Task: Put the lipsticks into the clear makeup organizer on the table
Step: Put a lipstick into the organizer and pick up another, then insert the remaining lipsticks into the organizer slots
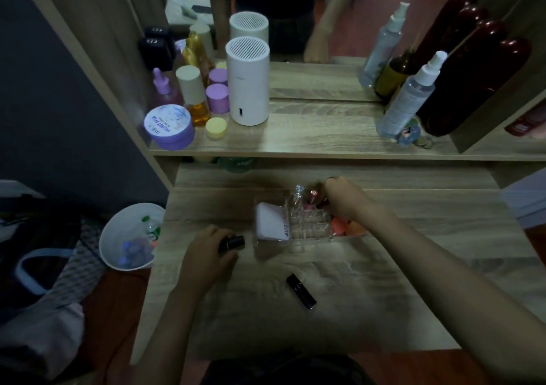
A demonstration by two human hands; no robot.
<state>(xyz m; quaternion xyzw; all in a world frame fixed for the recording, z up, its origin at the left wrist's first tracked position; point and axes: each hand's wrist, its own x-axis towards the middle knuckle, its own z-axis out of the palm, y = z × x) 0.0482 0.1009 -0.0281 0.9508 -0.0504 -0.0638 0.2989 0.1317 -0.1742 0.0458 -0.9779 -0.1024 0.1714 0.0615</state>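
Two black lipsticks are outside the organizer (310, 225). One lipstick (300, 290) lies loose on the table (399, 281), in front of the organizer. The other lipstick (233, 243) is in the left hand (206, 254), whose fingers are closed around it, left of the organizer. The right hand (345, 198) reaches over the organizer's back slots, fingers bunched; I cannot tell what it holds. A few pink and red things stand in those slots.
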